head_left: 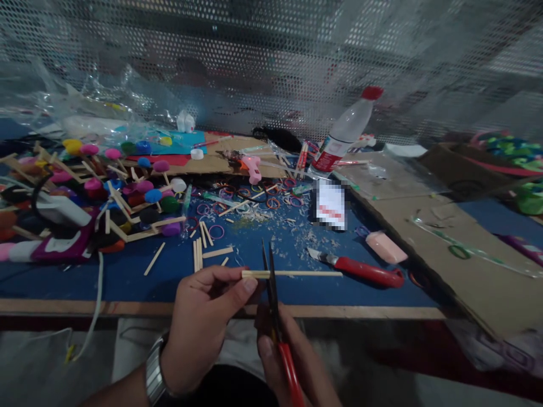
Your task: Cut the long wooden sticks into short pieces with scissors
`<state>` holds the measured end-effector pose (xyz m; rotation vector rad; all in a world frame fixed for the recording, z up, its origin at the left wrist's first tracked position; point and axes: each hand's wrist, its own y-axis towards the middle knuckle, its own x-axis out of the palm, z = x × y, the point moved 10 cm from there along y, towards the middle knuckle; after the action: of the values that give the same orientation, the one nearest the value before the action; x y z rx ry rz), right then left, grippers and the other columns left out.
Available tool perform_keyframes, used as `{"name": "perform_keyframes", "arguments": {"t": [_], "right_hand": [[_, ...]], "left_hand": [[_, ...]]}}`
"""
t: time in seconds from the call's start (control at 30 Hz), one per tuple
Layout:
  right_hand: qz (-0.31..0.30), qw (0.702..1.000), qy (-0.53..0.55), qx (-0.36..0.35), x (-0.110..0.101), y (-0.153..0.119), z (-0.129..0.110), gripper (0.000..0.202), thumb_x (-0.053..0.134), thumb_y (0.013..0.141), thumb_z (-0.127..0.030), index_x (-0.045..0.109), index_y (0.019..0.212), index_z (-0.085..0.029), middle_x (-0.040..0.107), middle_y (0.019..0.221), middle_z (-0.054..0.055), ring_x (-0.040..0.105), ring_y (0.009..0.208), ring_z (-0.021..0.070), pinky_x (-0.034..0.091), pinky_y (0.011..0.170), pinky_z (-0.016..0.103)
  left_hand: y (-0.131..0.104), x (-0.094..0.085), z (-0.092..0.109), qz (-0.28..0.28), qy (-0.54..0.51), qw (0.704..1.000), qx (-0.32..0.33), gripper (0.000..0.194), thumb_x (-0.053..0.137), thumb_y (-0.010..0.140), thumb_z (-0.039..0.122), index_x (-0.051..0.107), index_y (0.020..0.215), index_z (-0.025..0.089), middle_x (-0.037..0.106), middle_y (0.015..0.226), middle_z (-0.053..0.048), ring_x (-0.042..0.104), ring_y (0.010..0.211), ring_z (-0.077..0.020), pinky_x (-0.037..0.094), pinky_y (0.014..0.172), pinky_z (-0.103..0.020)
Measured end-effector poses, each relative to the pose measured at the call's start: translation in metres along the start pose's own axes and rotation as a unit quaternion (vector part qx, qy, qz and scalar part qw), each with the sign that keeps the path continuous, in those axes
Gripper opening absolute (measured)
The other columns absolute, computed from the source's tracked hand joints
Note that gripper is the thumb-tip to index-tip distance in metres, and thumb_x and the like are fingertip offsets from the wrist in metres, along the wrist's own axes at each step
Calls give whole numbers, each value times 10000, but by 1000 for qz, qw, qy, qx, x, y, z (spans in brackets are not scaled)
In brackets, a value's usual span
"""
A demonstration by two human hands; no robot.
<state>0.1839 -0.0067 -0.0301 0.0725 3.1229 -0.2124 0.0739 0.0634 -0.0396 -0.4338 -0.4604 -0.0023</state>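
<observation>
Between its thumb and fingers, my left hand [207, 316] pinches the left end of pale wooden sticks [309, 273], a long one with a short one alongside. They lie level just above the blue table's front part. My right hand [288, 350] is closed round red-handled scissors [274, 288], whose dark blades point away from me and stand apart around the sticks, just right of my left fingertips. Several cut wooden pieces [197, 254] lie beyond my left hand. To the right, a red-handled knife [365, 271] rests on the table.
Coloured balls with wooden sticks [144, 195] are heaped at the left beside a purple tool [63, 243] with a cable. Rubber bands [216, 231] and shavings litter the middle. Behind stand a tilted bottle [343, 135] and a pink glue gun [253, 168]. Cardboard [449, 254] covers the right.
</observation>
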Motion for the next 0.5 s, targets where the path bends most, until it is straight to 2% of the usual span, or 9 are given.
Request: {"name": "perform_keyframes", "arguments": {"t": [0.1, 0.3, 0.4, 0.5], "right_hand": [[7, 1000, -7, 6, -1, -2, 0, 487, 529, 926, -579, 603, 1296, -271, 702, 1145, 115, 582, 1206, 324, 516, 976, 410], [27, 998, -22, 46, -6, -7, 10, 571, 603, 874, -604, 584, 1342, -277, 642, 1309, 119, 349, 1424, 363, 445, 1064, 457], [14, 999, -16, 28, -1, -6, 7, 547, 548, 905, -606, 589, 1338, -274, 671, 1240, 120, 350, 1430, 351, 425, 1089, 466], [21, 1000, -8, 10, 1, -5, 4, 533, 500, 921, -628, 598, 1308, -275, 700, 1115, 119, 441, 1372, 337, 475, 1040, 432]], "left_hand": [[1, 0, 0, -1, 2, 1000, 1, 265, 934, 545, 264, 744, 688, 147, 759, 737, -34, 710, 658, -140, 610, 651, -236], [0, 3, 0, -12, -18, 1000, -6, 259, 934, 553, 259, 737, 678, 146, 754, 706, -25, 709, 633, -125, 596, 627, -200], [-1, 4, 2, -16, -24, 1000, -3, 246, 927, 572, 265, 734, 672, 151, 754, 701, -19, 716, 631, -129, 602, 621, -201], [-2, 5, 3, -22, -17, 1000, 2, 210, 911, 608, 257, 732, 666, 164, 756, 700, -9, 718, 636, -114, 595, 628, -174]]}}
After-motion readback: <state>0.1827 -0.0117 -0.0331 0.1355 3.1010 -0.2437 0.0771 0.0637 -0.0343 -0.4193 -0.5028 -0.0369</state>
